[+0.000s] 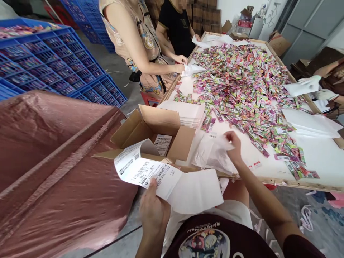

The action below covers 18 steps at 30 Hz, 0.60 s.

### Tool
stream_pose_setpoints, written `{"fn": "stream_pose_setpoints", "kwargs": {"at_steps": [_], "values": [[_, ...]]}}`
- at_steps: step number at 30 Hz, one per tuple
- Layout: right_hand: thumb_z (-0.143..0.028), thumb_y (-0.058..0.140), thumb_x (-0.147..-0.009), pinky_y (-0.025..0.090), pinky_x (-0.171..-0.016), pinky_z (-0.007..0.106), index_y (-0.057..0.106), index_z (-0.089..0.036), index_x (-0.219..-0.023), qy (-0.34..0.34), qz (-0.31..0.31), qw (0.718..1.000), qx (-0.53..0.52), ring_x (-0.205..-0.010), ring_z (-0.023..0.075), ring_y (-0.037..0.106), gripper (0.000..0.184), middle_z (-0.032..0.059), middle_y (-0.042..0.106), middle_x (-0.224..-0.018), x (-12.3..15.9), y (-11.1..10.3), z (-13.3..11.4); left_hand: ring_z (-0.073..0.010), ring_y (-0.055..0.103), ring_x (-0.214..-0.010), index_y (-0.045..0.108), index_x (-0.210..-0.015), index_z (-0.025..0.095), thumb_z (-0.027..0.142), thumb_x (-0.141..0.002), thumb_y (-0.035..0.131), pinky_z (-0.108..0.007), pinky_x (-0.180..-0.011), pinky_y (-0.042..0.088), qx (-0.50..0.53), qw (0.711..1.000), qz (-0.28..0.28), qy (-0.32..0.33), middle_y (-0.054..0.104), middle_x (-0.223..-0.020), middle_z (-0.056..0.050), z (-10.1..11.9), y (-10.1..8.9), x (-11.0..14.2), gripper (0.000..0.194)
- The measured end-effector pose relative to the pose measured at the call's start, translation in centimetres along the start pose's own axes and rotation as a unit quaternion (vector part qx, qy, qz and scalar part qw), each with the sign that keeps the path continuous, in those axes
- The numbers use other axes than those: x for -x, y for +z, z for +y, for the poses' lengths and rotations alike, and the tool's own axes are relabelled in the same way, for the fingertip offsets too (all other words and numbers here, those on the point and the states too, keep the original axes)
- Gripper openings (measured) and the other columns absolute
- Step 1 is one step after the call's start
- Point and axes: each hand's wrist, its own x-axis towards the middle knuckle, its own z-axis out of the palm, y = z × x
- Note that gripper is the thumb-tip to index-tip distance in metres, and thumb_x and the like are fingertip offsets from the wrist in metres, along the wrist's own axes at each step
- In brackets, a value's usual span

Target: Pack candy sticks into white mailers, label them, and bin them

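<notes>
The left hand (154,209) grips a barcode-label strip (170,179), cardboard box (180,143) just beyond; the right hand (234,145) pinches blurred translucent film (224,142) by a plastic bag (215,157).

The person wears a dark maroon short-sleeved T-shirt (249,234) bearing white lettering (205,226) and a rounded cartoon print (204,245), plus pale shorts (239,209).

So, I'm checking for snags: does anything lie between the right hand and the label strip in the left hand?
Only low things, in this view: the translucent plastic bag that the right hand seems to pinch, and the wooden table edge. Nothing upright shows between that hand and the label strip.
</notes>
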Motion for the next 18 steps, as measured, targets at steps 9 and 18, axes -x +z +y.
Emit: {"fn": "stream_pose_setpoints", "kwargs": {"at_steps": [9, 18], "values": [[-0.027, 0.051, -0.094, 0.034, -0.107, 0.045, 0.057, -0.016, -0.13, -0.17, -0.181, 0.916, 0.316, -0.126, 0.0278, 0.047, 0.039, 0.0155, 0.057, -0.132, 3.5, 2.4, 4.8, -0.0197, 0.07, -0.11, 0.068, -0.122, 0.017, 0.016, -0.096, 0.053, -0.03, -0.104, 0.05, -0.022, 0.999, -0.012, -0.021, 0.08, -0.101, -0.006, 0.0, 0.6, 0.9, 0.031], [-0.068, 0.079, -0.06, 0.024, -0.112, 0.052, 0.029, -0.012, -0.154, -0.14, -0.317, 0.826, 0.443, -0.136, 0.0429, 0.034, 0.12, 0.02, 0.03, -0.158, 2.3, 4.2, 5.0, -0.0233, 0.073, -0.102, 0.07, -0.116, 0.014, 0.015, -0.094, 0.055, -0.039, -0.104, 0.05, -0.036, 0.998, -0.043, -0.037, 0.08, -0.093, -0.008, -0.9, 1.2, 1.7, 0.026]]}}
